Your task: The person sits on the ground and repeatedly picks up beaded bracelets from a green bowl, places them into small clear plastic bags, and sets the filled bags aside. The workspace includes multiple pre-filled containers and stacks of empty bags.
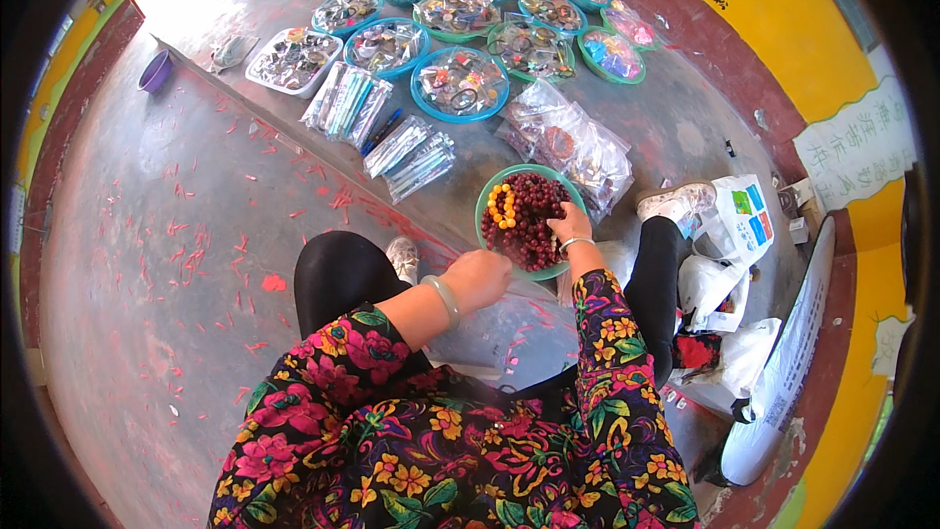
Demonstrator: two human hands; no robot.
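Note:
A green plastic basin (482, 223) stands on the floor in front of me. It is full of dark red bead strings (534, 245), with a yellow bead bracelet (502, 208) lying on the left of the pile. My right hand (572, 226) reaches over the basin's right side, its fingers closed on some of the dark red beads. Just outside the near left rim is my left hand (477, 280), closed like a fist with its back toward me. Whatever it may hold is hidden. A pale bangle (446, 301) circles my left wrist.
Beyond the basin lie clear bags of small goods (573, 142) and bundles of wrapped pens (411, 152). Several basins of packaged trinkets (460, 83) stand farther off. White plastic bags (710, 284) and a silvery board (783, 382) are at my right. Red scraps (274, 283) litter the floor at left.

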